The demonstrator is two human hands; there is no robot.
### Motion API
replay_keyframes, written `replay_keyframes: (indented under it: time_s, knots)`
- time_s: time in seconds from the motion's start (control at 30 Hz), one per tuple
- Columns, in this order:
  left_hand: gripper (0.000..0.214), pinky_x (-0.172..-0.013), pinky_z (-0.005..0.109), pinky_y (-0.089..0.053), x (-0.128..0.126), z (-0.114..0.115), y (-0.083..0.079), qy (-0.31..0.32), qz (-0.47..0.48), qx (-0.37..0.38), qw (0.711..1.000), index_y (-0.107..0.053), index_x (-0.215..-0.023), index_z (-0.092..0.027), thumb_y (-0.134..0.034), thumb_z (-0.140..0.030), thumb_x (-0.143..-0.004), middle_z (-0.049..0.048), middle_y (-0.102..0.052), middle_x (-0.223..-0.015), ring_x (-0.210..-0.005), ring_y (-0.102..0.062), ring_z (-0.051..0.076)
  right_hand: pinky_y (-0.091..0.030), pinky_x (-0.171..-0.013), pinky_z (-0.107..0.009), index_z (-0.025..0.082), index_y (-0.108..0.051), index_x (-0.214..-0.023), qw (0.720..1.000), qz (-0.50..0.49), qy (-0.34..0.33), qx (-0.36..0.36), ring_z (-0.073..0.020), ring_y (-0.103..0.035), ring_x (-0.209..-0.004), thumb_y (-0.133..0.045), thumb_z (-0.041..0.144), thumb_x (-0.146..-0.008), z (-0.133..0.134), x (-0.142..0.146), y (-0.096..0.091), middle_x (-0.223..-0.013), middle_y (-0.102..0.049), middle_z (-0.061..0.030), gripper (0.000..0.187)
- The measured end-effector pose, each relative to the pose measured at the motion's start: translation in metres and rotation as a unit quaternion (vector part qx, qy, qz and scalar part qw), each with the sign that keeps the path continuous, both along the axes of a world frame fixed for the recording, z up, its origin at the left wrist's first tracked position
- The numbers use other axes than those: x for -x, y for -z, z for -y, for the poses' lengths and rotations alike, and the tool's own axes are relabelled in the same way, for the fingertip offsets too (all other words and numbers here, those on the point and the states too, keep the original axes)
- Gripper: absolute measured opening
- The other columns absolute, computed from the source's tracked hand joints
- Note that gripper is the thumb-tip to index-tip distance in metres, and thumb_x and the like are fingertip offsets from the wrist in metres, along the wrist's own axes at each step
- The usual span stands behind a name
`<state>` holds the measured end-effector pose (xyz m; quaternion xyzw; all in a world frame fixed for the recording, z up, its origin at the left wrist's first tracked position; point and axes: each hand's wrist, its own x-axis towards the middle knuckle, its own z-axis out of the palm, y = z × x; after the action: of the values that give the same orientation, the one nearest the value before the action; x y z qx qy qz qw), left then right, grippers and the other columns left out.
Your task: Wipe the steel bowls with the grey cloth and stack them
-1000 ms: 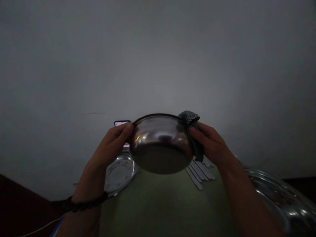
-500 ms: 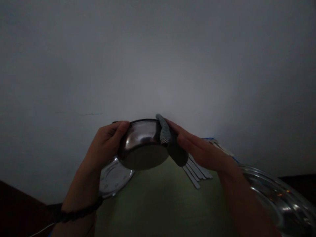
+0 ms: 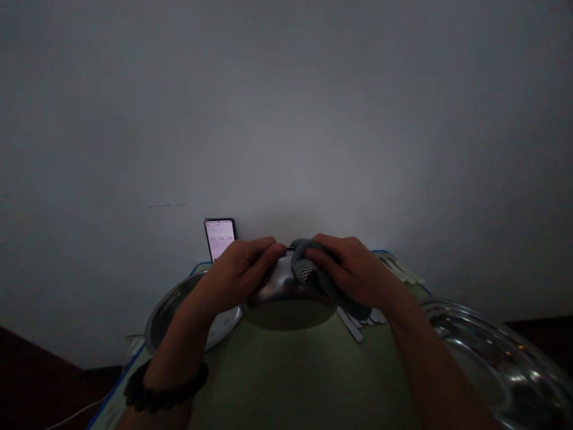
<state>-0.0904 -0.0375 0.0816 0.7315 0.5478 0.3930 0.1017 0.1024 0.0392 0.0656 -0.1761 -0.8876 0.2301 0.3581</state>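
Observation:
A shiny steel bowl (image 3: pixel 280 280) is held up in front of me, tilted so its flat underside faces me. My left hand (image 3: pixel 244 269) grips its rim on the left, thumb on the outer wall. On the right, my right hand (image 3: pixel 344 269) pinches a grey cloth (image 3: pixel 308 260) over the rim, and part of the cloth hangs down beside the bowl. The bowl's inside is hidden from me.
A phone (image 3: pixel 219 236) showing a timer leans on the wall behind my left hand. Large steel basins stand left (image 3: pixel 163 310) and right (image 3: pixel 483 346) on the green table (image 3: pixel 295 376). White-handled cutlery (image 3: pixel 351 325) lies beyond the bowl, with more pale handles (image 3: pixel 400 272) farther back.
Both hands have moved, the left one rightward along the rim, and the bowl sits lower and slightly right. The right fingers now curl over the cloth at the rim. The phone has come into view.

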Motion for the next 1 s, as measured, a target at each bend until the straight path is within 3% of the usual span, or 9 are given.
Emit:
replay_keyframes:
  time_s: [0.13,0.27,0.33,0.53,0.7,0.8,0.93,1.0]
  knots:
    - [0.033,-0.044,0.022,-0.031,0.005,-0.003,0.004,-0.007,0.055,-0.01,0.998,-0.051,-0.056,-0.022,-0.05,-0.039,-0.084,-0.0036,-0.044,-0.051,-0.049,-0.04,0.012,-0.037,-0.06,-0.024,0.02,-0.054,-0.074,0.998,-0.049,-0.003,0.032,-0.0103,-0.048,-0.062,-0.043,0.037,-0.095,-0.009,-0.001,0.005,-0.065,-0.054,0.0037,0.029]
    - [0.037,-0.047,0.023,-0.035,0.024,-0.009,0.011,-0.063,0.182,-0.042,0.98,-0.055,-0.059,-0.021,-0.051,-0.049,-0.083,-0.0016,-0.05,-0.054,-0.052,-0.043,0.013,-0.041,-0.061,-0.024,0.02,-0.055,-0.079,0.976,-0.192,0.022,0.102,-0.0113,-0.049,-0.066,-0.046,0.036,-0.092,-0.023,-0.005,0.014,-0.07,-0.054,0.0029,0.023]
    - [0.039,-0.047,0.023,-0.035,0.027,-0.009,0.012,-0.085,0.204,-0.047,0.974,-0.056,-0.059,-0.021,-0.05,-0.051,-0.083,-0.0013,-0.05,-0.054,-0.052,-0.042,0.014,-0.042,-0.064,-0.025,0.02,-0.054,-0.079,0.973,-0.202,0.022,0.112,-0.0124,-0.05,-0.069,-0.044,0.036,-0.092,-0.024,-0.003,0.016,-0.071,-0.054,0.0023,0.022]
    - [0.04,-0.046,0.024,-0.033,0.008,0.001,0.004,-0.045,0.052,-0.014,0.998,-0.051,-0.054,-0.023,-0.047,-0.045,-0.087,-0.0022,-0.05,-0.051,-0.049,-0.044,0.014,-0.039,-0.06,-0.026,0.021,-0.05,-0.07,0.993,-0.074,0.019,0.092,-0.0131,-0.048,-0.065,-0.044,0.042,-0.092,-0.01,0.004,0.01,-0.065,-0.052,0.0025,0.031]
    - [0.037,-0.047,0.024,-0.032,-0.004,0.006,-0.002,-0.002,-0.031,0.001,1.0,-0.049,-0.056,-0.022,-0.044,-0.04,-0.089,-0.0038,-0.049,-0.049,-0.047,-0.043,0.013,-0.037,-0.059,-0.025,0.021,-0.05,-0.069,0.996,-0.009,-0.009,0.083,-0.0112,-0.047,-0.062,-0.047,0.045,-0.092,-0.004,-0.001,0.004,-0.063,-0.051,0.004,0.033]
    - [0.036,-0.049,0.024,-0.033,0.003,0.005,0.0,-0.025,0.024,-0.009,0.999,-0.047,-0.058,-0.022,-0.044,-0.042,-0.088,-0.0044,-0.045,-0.052,-0.049,-0.041,0.012,-0.037,-0.058,-0.024,0.021,-0.054,-0.069,0.991,-0.091,-0.001,0.102,-0.0106,-0.046,-0.061,-0.05,0.044,-0.09,-0.01,-0.003,0.007,-0.063,-0.05,0.0048,0.031]
    - [0.04,-0.049,0.024,-0.036,0.018,-0.001,0.006,-0.088,0.169,-0.027,0.981,-0.048,-0.061,-0.022,-0.038,-0.049,-0.089,-0.0036,-0.045,-0.055,-0.05,-0.039,0.012,-0.04,-0.06,-0.024,0.023,-0.059,-0.074,0.941,-0.28,0.013,0.188,-0.0112,-0.049,-0.063,-0.052,0.048,-0.087,-0.022,-0.002,0.017,-0.066,-0.053,0.0049,0.029]
    - [0.042,-0.046,0.024,-0.034,0.021,-0.001,0.007,-0.09,0.202,-0.029,0.975,-0.046,-0.06,-0.022,-0.037,-0.051,-0.09,-0.0046,-0.042,-0.052,-0.048,-0.035,0.011,-0.042,-0.061,-0.025,0.023,-0.06,-0.075,0.932,-0.287,0.004,0.221,-0.0117,-0.051,-0.064,-0.052,0.048,-0.086,-0.025,-0.002,0.019,-0.067,-0.055,0.0044,0.029]
